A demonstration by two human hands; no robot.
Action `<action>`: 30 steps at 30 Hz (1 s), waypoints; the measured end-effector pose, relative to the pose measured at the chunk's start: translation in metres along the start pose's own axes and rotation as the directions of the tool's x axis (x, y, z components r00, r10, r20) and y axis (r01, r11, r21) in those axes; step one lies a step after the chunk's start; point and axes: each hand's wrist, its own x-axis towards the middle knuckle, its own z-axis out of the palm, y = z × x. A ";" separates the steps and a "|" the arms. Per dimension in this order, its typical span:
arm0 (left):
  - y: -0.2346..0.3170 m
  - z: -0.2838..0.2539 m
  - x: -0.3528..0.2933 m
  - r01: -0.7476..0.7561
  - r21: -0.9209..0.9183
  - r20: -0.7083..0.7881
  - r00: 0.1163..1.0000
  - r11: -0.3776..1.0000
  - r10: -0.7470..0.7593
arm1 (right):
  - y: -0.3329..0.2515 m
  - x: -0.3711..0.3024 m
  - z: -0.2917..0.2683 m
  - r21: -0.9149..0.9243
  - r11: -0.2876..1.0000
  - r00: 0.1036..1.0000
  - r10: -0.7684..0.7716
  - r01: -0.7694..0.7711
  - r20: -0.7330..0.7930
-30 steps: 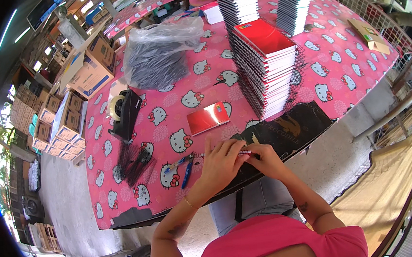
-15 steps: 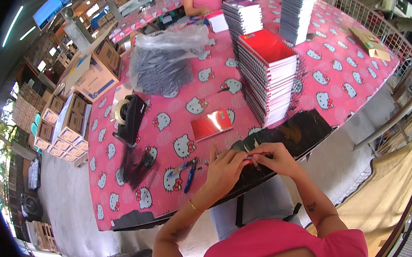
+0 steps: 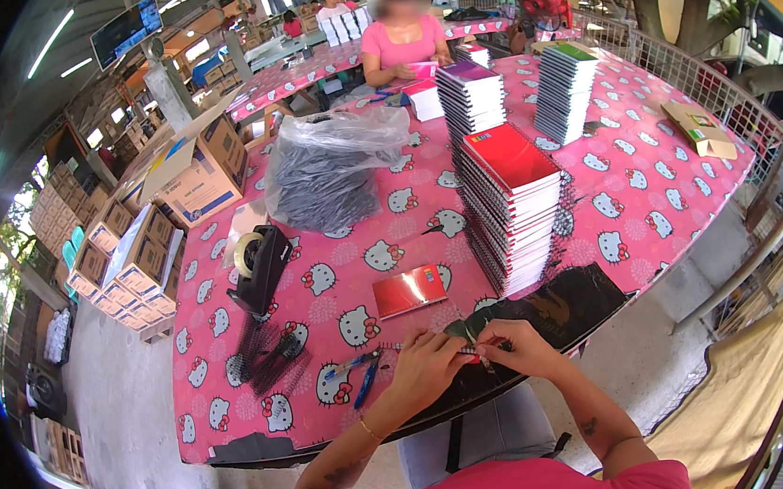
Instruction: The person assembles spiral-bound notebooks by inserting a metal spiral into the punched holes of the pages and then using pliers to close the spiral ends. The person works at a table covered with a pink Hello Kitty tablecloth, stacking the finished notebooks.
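Notepad (image 3: 469,350), seemingly coil-edged, sat pinched by our left hand (image 3: 429,363) and right hand (image 3: 515,348) at the table's (image 3: 415,242) 6 o'clock, probably for steadiness; pliers (image 3: 366,386) lay at the hands' 9 o'clock, likely for reach.

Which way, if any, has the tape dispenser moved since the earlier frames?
No; against the printed pink tablecloth, the black tape dispenser sits in the same spot.

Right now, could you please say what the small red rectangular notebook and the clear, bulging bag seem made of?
Small red rectangular notebook: glossy cover, perhaps coated card or plastic, given the bright glare. Clear, bulging bag: probably thin, shiny plastic, being see-through and wrinkled.
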 end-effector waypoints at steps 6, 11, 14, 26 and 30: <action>0.004 -0.003 -0.001 -0.008 -0.002 0.020 1.000 1.000 0.008 | 0.003 -0.001 0.011 -0.159 0.978 0.989 -0.146 0.139 -0.033; 0.009 -0.003 -0.002 -0.024 0.096 -0.003 1.000 0.995 0.025 | 0.010 0.000 0.036 -0.300 0.953 0.951 -0.132 0.045 -0.278; 0.017 -0.010 0.000 -0.060 0.179 0.049 0.997 0.982 0.052 | 0.011 0.000 0.040 -0.325 0.945 0.932 -0.078 -0.044 -0.354; 0.020 -0.103 0.108 -0.203 0.211 -0.382 0.883 0.956 0.272 | -0.076 0.006 -0.005 -0.280 0.927 0.651 -0.373 0.248 -0.661; 0.012 -0.131 0.186 -0.364 0.295 -0.521 0.714 0.883 0.468 | -0.090 0.029 -0.053 -0.552 0.830 0.497 -0.515 0.084 -0.698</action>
